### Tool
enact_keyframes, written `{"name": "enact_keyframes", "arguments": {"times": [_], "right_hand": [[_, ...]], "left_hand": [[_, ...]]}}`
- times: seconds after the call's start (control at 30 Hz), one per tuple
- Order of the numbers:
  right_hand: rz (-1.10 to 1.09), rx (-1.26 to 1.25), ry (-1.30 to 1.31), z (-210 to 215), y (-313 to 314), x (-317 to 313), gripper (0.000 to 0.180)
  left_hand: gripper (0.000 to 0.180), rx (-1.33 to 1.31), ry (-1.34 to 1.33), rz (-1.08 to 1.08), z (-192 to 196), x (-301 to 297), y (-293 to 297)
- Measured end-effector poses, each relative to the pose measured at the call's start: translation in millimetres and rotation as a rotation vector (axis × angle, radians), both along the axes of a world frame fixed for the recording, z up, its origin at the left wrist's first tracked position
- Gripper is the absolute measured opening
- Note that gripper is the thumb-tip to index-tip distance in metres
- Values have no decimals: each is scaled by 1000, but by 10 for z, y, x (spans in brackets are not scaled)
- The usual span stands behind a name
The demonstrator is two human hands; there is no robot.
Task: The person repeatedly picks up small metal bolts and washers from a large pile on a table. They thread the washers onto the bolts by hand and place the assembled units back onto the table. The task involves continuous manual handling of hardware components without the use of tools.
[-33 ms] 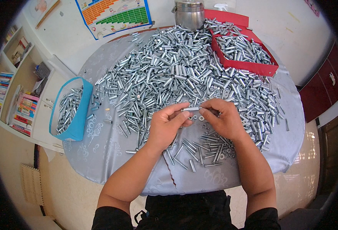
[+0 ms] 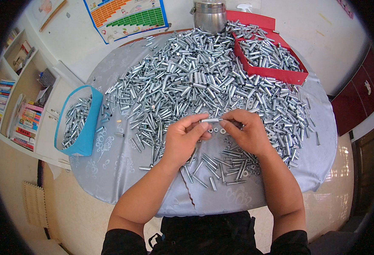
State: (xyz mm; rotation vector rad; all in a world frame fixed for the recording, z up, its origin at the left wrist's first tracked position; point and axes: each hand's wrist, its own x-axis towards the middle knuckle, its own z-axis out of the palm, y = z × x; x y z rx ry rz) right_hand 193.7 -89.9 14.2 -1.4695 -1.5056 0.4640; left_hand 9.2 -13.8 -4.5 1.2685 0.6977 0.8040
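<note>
Both forearms are coming up from the lower edge and angling inward, so that the hands are meeting at the middle. The left hand is lying palm down with its thumb and forefinger pinched together toward the right. The right hand is facing it, fingers curled, its fingertips nearly touching those of the left.

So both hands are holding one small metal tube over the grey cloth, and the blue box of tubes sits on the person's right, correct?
Not quite. The head view shows the blue box on the person's left; the red tray is on the right. The left hand and right hand do hold one metal tube over the grey cloth.
</note>
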Motion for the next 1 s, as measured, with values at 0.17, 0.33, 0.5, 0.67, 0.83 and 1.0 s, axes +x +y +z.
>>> {"name": "enact_keyframes", "arguments": {"times": [0.17, 0.33, 0.5, 0.67, 0.83, 1.0], "right_hand": [[10, -28, -332, -159, 42, 117, 15], [24, -96, -524, -140, 25, 86, 15], [28, -142, -503, -159, 20, 86, 14], [-78, -121, -195, -101, 33, 60, 10], [-143, -142, 311, -132, 82, 62, 9], [16, -142, 499, -152, 75, 32, 9]], "left_hand": [[24, 39, -11, 69, -22, -30, 56], [24, 30, -2, 65, -43, -27, 48], [24, 15, 19, 51, 8, -15, 27], [24, -26, -11, 19, 5, -4, 17], [24, -44, -32, -32, -4, 0, 21], [24, -38, -35, -41, -2, 2, 13]]}}
